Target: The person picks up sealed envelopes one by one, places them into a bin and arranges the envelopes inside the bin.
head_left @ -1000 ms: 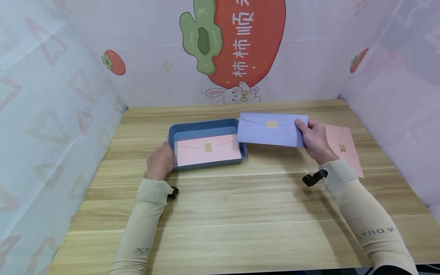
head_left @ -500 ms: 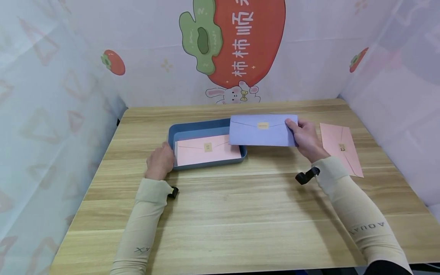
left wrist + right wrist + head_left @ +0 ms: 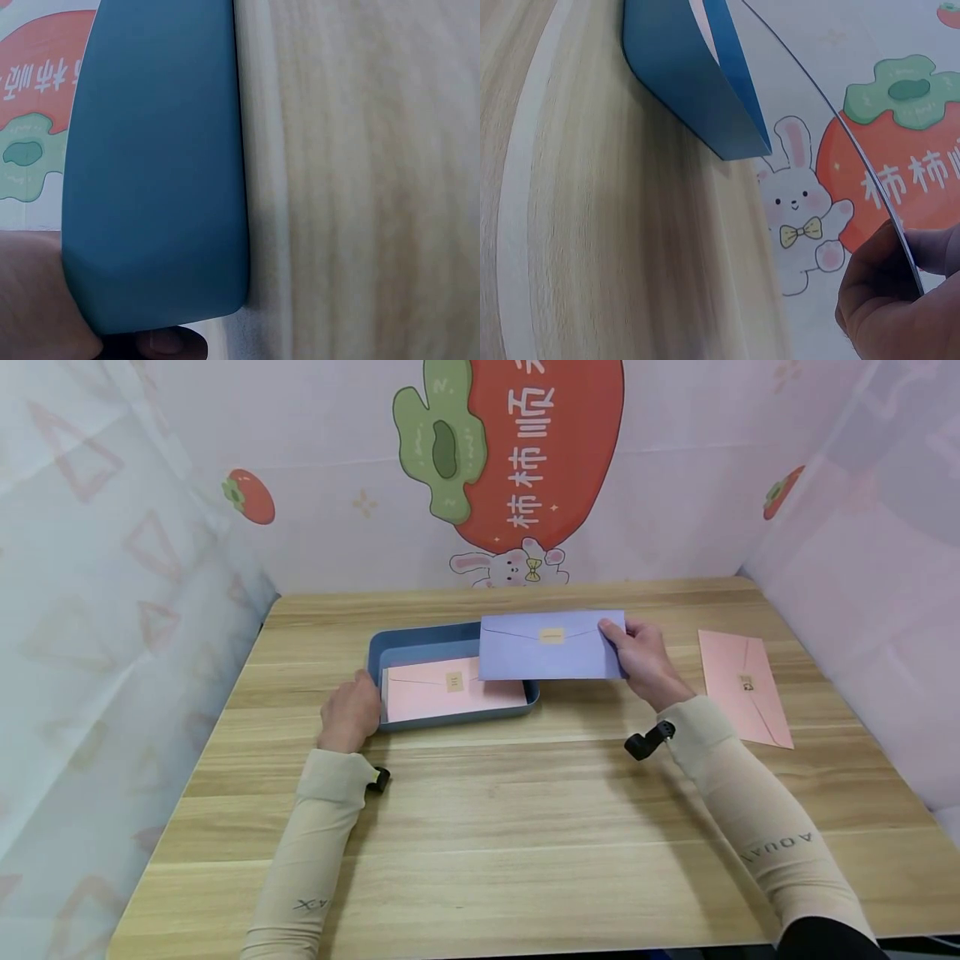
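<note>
A purple envelope [image 3: 551,645] with a gold sticker is pinched at its right end by my right hand [image 3: 651,664], thumb on top. Its left part hangs over the right side of a blue tray [image 3: 420,638]. In the right wrist view the envelope [image 3: 847,129] shows edge-on, apart from the tray [image 3: 697,82]. Inside the tray lies a pink envelope [image 3: 423,692], its right part partly covered by the purple one. My left hand [image 3: 349,712] grips the tray's left end. The left wrist view shows the tray's outer side [image 3: 157,165] with the thumb at its rim [image 3: 37,300].
Another pink envelope [image 3: 746,689] lies on the wooden table [image 3: 487,843], right of my right hand. A printed cloth backdrop [image 3: 322,435] stands behind the table, with more cloth at both sides.
My right hand has carried the purple envelope leftward, from the tray's right edge to over its right part. The pink envelope on the right is now uncovered. My left hand and the tray stayed put.
</note>
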`<state>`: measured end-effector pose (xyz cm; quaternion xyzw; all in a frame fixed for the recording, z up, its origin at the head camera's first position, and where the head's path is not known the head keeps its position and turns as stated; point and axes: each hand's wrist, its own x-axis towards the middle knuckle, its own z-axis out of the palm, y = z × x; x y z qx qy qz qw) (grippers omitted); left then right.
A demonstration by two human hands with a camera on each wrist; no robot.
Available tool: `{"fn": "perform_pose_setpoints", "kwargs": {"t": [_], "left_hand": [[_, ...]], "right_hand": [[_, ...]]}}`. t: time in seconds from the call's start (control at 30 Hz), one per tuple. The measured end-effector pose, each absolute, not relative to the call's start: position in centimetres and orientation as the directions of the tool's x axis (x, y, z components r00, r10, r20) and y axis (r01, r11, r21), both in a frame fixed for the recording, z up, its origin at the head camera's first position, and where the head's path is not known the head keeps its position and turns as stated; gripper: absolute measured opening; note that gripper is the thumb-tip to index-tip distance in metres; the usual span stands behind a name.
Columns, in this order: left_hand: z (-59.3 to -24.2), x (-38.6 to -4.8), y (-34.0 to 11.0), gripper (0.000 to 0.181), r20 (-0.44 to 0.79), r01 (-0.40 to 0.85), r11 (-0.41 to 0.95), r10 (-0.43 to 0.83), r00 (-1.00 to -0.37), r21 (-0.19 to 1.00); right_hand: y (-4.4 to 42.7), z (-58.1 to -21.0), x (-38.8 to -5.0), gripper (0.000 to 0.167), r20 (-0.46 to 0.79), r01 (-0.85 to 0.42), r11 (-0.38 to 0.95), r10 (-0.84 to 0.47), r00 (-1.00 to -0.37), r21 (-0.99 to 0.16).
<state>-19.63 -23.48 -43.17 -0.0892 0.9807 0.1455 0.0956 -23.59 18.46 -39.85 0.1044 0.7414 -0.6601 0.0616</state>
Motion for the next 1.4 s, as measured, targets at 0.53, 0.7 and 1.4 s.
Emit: {"fn": "perform_pose_setpoints", "kwargs": {"t": [0.53, 0.7, 1.4], "left_hand": [[-43.3, -19.6, -23.5, 0.035, -0.213, -0.202, 0.942, -0.147, -0.966, 0.269], [-43.3, -19.6, -23.6, 0.035, -0.209, -0.192, 0.944, -0.137, -0.968, 0.270], [-43.5, -19.7, -23.8, 0.034, -0.201, -0.177, 0.950, -0.127, -0.971, 0.256]], "right_hand": [[15.3, -39.8, -24.4, 0.055, -0.259, 0.263, 0.081, 0.054, -0.964, -0.961], [14.3, -40.0, -24.6, 0.052, -0.247, 0.250, 0.082, 0.044, -0.968, -0.965], [10.8, -39.8, -24.7, 0.046, -0.223, 0.220, 0.117, -0.011, -0.975, -0.968]]}}
